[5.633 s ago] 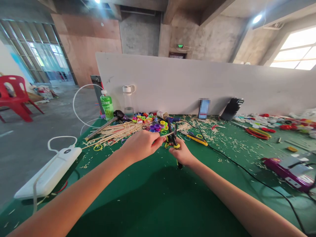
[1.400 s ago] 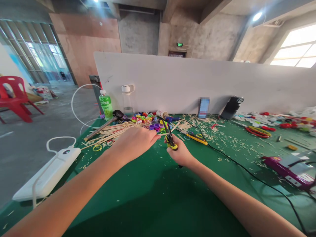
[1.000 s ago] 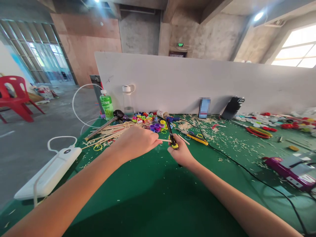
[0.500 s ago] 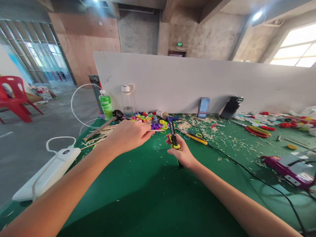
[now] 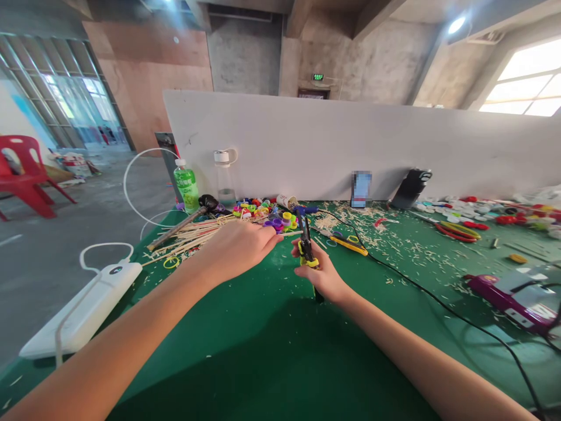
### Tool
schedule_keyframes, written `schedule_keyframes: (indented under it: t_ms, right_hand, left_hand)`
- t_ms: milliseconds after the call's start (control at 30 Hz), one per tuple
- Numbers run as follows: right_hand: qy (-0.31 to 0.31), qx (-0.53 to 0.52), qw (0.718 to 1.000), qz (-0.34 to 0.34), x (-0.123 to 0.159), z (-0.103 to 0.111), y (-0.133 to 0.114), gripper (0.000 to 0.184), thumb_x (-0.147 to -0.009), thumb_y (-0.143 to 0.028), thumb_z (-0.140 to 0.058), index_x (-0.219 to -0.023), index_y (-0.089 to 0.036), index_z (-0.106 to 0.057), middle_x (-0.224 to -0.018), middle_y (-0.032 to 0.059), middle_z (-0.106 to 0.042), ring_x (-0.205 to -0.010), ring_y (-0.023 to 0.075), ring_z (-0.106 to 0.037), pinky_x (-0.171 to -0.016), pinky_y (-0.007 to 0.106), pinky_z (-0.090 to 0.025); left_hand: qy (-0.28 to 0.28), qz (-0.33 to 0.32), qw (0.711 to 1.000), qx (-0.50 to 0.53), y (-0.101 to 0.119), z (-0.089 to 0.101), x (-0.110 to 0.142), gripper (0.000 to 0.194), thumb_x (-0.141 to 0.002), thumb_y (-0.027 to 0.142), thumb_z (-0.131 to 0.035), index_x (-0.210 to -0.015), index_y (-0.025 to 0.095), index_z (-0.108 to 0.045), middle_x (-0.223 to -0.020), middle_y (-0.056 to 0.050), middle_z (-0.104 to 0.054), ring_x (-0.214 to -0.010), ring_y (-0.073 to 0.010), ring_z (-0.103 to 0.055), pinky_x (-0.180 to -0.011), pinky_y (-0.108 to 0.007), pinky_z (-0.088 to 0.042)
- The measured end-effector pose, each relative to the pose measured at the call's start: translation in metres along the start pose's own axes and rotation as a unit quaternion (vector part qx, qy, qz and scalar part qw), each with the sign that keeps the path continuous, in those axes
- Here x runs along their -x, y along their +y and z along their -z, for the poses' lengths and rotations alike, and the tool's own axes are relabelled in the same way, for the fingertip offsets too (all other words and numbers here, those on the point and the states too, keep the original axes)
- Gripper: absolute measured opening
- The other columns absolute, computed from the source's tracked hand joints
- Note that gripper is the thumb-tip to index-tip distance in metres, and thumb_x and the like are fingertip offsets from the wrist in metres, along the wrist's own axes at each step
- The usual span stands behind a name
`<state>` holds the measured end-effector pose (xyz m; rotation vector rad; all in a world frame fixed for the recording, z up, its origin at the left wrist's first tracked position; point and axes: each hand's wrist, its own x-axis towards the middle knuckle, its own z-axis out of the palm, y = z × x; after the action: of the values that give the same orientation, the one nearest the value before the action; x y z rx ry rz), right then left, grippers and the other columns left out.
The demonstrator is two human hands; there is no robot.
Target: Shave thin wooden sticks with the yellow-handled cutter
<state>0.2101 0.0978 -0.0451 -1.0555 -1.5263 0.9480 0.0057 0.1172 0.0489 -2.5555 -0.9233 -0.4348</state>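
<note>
My left hand (image 5: 245, 248) is closed in a pinch on a thin wooden stick (image 5: 292, 233). The stick points right, and its far end is at the jaws of a black-and-yellow plier-like cutting tool (image 5: 305, 238). My right hand (image 5: 322, 269) is wrapped round that tool's handles and holds it upright, jaws up. Whether the jaws touch the stick I cannot tell. Behind my left hand lies a heap of wooden sticks (image 5: 199, 237). Small purple and yellow plastic rings (image 5: 283, 222) sit just beyond the fingers.
A blue glue gun (image 5: 307, 210) trails a black cord rightward. Yellow-handled scissors (image 5: 349, 244) and wood shavings (image 5: 381, 234) lie right. A green bottle (image 5: 186, 186), clear bottle (image 5: 225, 181) and phone (image 5: 361, 188) stand behind. The power strip (image 5: 83, 307) is left, a purple socket block (image 5: 511, 301) right.
My left hand has moved slightly right and down, bringing the stick's end to the tool. My right hand with the tool has shifted a little left.
</note>
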Motion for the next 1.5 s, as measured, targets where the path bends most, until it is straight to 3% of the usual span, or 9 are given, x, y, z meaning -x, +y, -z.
schedule_keyframes:
  t_ms: [700,1033,1500]
  right_hand:
    - [-0.007,-0.001,1.000,0.001,0.001,0.002,0.001,0.048,-0.062,-0.020,-0.061,-0.109,-0.024,-0.050,-0.097,0.0016,-0.053,-0.095,0.0200,-0.048,-0.079,0.033,-0.040]
    - [-0.026,0.016,0.999,0.008,0.003,0.004,-0.007,0.041,-0.065,-0.022,-0.059,-0.105,-0.024,-0.052,-0.106,0.0038,-0.053,-0.105,0.0224,-0.047,-0.085,0.036,-0.040]
    - [-0.011,0.099,0.994,0.049,-0.004,0.004,0.005,0.030,-0.069,-0.016,-0.051,-0.098,-0.021,-0.049,-0.084,-0.0009,-0.051,-0.071,0.0135,-0.048,-0.065,0.028,-0.039]
  left_hand:
    - [-0.006,0.013,1.000,-0.009,0.009,-0.004,-0.001,0.045,-0.099,0.035,-0.030,-0.074,0.015,-0.062,-0.057,-0.004,-0.059,-0.048,-0.0149,-0.051,-0.048,-0.029,-0.021]
    - [-0.024,0.067,0.996,0.051,0.016,0.002,-0.001,0.045,-0.097,0.035,-0.034,-0.069,0.016,-0.063,-0.054,-0.003,-0.058,-0.046,-0.0118,-0.046,-0.047,-0.028,-0.021]
    - [-0.031,0.068,0.992,0.100,0.016,0.002,-0.001,0.043,-0.096,0.036,-0.039,-0.067,0.016,-0.063,-0.051,-0.002,-0.054,-0.043,-0.0117,-0.044,-0.047,-0.027,-0.022]
